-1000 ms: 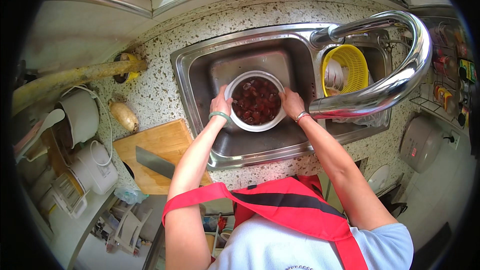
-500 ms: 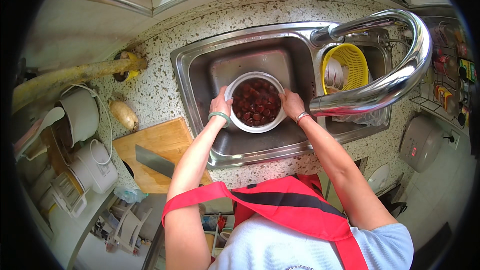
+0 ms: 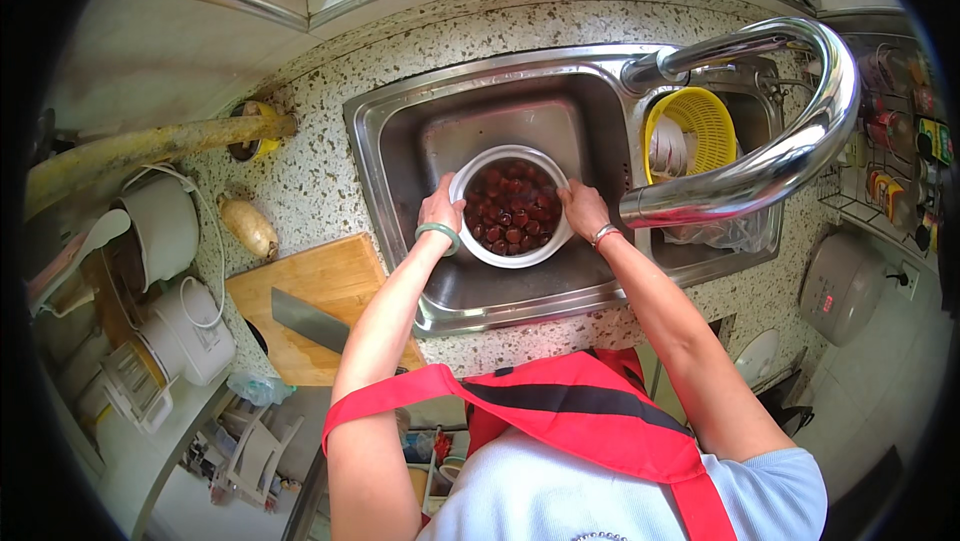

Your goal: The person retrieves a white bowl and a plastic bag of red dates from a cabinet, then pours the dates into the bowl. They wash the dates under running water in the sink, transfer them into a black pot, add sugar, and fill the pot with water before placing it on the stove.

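Note:
Between my two hands is a round white bowl point(image 3: 512, 260), held over the larger basin of the steel sink point(image 3: 437, 281). Dark red, round fruits like jujubes point(image 3: 512, 206) fill it, sitting in liquid. My left hand point(image 3: 440, 211), with a green bangle at the wrist, grips the bowl's left side. On the opposite side my right hand point(image 3: 584, 211), wearing a silver bracelet, is closed on the rim. The undersides of both hands' fingers are hidden. Whether the bowl touches the basin floor I cannot tell.
A chrome faucet point(image 3: 740, 196) arches over the sink's right part. In the smaller basin stands a yellow basket point(image 3: 715, 131) with white bowls. Left of the sink are a wooden cutting board point(image 3: 330, 286), a cleaver point(image 3: 308, 321) and a pale root vegetable point(image 3: 247, 228).

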`<move>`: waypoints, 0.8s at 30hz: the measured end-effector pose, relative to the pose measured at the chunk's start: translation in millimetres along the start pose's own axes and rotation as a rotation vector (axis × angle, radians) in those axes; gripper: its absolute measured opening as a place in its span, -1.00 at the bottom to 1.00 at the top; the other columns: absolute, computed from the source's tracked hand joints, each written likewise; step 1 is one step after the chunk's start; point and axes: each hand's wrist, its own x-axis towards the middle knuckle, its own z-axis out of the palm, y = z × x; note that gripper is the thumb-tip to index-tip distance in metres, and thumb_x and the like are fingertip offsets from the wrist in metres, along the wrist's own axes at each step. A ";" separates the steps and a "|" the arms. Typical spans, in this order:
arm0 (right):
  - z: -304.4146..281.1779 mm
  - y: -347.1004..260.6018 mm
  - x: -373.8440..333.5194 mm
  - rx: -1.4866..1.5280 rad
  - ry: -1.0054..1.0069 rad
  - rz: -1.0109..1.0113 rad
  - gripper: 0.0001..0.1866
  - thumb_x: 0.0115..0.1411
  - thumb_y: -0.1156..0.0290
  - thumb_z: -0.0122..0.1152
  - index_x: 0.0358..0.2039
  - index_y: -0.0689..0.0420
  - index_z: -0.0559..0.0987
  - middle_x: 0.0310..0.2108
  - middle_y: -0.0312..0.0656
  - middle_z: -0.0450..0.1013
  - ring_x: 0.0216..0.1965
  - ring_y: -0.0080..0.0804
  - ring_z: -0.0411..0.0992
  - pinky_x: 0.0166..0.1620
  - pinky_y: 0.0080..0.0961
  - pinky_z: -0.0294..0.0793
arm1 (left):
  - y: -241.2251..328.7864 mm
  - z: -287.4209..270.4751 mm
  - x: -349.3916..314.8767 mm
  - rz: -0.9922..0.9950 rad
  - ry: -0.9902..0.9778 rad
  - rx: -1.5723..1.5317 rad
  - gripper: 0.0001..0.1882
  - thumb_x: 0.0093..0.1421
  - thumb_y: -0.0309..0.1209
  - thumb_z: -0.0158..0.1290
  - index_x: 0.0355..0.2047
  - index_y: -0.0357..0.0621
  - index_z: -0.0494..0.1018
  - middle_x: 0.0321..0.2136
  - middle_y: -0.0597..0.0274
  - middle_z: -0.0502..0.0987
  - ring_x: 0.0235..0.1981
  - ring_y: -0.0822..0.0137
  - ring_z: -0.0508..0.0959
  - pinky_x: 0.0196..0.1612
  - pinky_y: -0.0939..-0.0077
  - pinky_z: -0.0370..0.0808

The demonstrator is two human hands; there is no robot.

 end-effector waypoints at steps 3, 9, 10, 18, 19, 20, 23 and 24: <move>-19.3 -31.8 -14.0 -0.129 -0.035 -0.045 -0.65 0.27 0.16 0.01 -0.23 0.24 0.49 -0.29 0.20 0.49 -0.16 0.20 0.43 -0.11 -0.01 0.41 | -1.5 0.3 0.0 -0.023 -0.017 -0.002 -0.42 0.13 -0.50 0.12 0.17 0.03 0.27 -0.23 -0.12 0.58 -0.49 0.04 0.62 -0.49 0.25 0.57; -32.9 -51.5 -22.4 -0.182 -0.070 -0.079 -0.64 0.27 0.16 0.02 -0.25 0.24 0.50 -0.29 0.19 0.49 -0.15 0.20 0.43 -0.12 -0.03 0.41 | -1.7 -1.8 -0.5 -0.014 -0.030 0.008 -0.42 0.13 -0.51 0.12 0.18 0.03 0.27 -0.22 -0.12 0.57 -0.53 0.06 0.62 -0.56 0.26 0.56; -33.3 -51.8 -22.6 -0.190 -0.070 -0.081 -0.65 0.27 0.16 0.02 -0.25 0.24 0.50 -0.29 0.19 0.49 -0.15 0.20 0.43 -0.12 -0.03 0.41 | -1.0 -2.7 -0.8 -0.012 -0.033 0.008 -0.42 0.13 -0.51 0.12 0.18 0.03 0.27 -0.22 -0.12 0.58 -0.53 0.06 0.61 -0.57 0.26 0.56; -37.0 -56.8 -23.6 -0.194 -0.064 -0.076 -0.65 0.27 0.17 0.04 -0.27 0.26 0.50 -0.30 0.20 0.49 -0.15 0.21 0.43 -0.12 -0.04 0.41 | 3.7 -6.7 -2.3 -0.033 -0.057 0.010 -0.42 0.14 -0.52 0.11 0.19 0.02 0.27 -0.22 -0.11 0.58 -0.56 0.08 0.61 -0.62 0.28 0.54; -36.3 -56.2 -23.7 -0.192 -0.059 -0.079 -0.64 0.26 0.17 0.04 -0.27 0.27 0.50 -0.30 0.20 0.49 -0.15 0.21 0.43 -0.12 -0.04 0.41 | 3.4 -6.7 -1.7 -0.033 -0.057 0.012 -0.42 0.14 -0.52 0.11 0.19 0.01 0.27 -0.22 -0.11 0.58 -0.57 0.08 0.61 -0.62 0.28 0.54; -36.0 -55.8 -23.7 -0.189 -0.053 -0.082 -0.64 0.26 0.17 0.05 -0.28 0.27 0.51 -0.30 0.21 0.49 -0.15 0.21 0.43 -0.12 -0.04 0.41 | 3.1 -6.6 -1.3 -0.033 -0.057 0.014 -0.42 0.14 -0.52 0.11 0.19 0.01 0.27 -0.22 -0.11 0.58 -0.57 0.08 0.61 -0.62 0.28 0.54; -38.2 -57.5 -24.5 -0.184 -0.079 -0.078 -0.64 0.26 0.17 0.05 -0.29 0.28 0.51 -0.30 0.21 0.49 -0.15 0.21 0.43 -0.13 -0.05 0.41 | 2.9 -6.9 -1.0 -0.039 -0.063 0.022 -0.42 0.14 -0.52 0.10 0.19 0.00 0.27 -0.22 -0.11 0.58 -0.57 0.09 0.61 -0.62 0.29 0.54; -38.4 -57.7 -24.6 -0.180 -0.078 -0.080 -0.64 0.26 0.17 0.05 -0.29 0.28 0.51 -0.30 0.21 0.49 -0.15 0.21 0.43 -0.13 -0.05 0.41 | 3.1 -7.0 -0.9 -0.043 -0.065 0.024 -0.42 0.14 -0.52 0.10 0.19 0.00 0.27 -0.23 -0.11 0.58 -0.57 0.09 0.61 -0.62 0.29 0.54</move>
